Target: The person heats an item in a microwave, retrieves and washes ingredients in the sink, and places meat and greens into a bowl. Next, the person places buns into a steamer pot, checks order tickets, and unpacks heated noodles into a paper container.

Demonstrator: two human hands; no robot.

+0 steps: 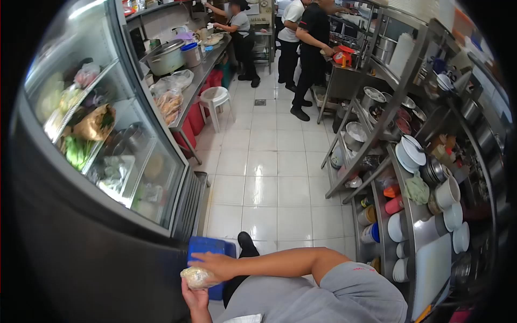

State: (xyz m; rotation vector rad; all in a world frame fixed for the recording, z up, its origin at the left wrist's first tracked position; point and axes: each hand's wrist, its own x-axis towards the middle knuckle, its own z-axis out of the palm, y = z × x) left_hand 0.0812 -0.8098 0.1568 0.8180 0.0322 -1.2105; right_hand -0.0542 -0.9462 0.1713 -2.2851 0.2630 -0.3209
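"Start at the hands. What are they doing?"

"The left hand (197,302) sits palm up at six o'clock of the wrapped packet (195,278), thumb along its side, cradling it. The right hand (213,265) reaches across at about one o'clock, fingers stretched out and slightly apart over the top. I can't tell whether it presses down or just hovers."

"So which step is this?"

"I'd call it a two-handed handling of the packet: one hand bears the weight, the other steadies or feels the wrap. The contents are pale and blurred; I can't name them."

"And what does the next move call for?"

"In my judgement, a secure cradle underneath before the upper hand lets go, because slick wrap could slide. Whichever way it goes, the grip should stay gentle."

"What lies close by?"

"A blue plastic object (210,245) just past the right hand, toward twelve, with a dark shoe (246,245) beside it, toward two. The glass-fronted fridge (97,237) rises between ten and eleven, a brown paper bundle (97,124) on its shelf."

"Farther out?"

"Near twelve, a steel desk (203,74) carries a big pot (166,58). At one, a person in black (313,56) stands near a red scale (343,56). Between two and three, white bowls (453,217); at three, a pale board (433,272)."
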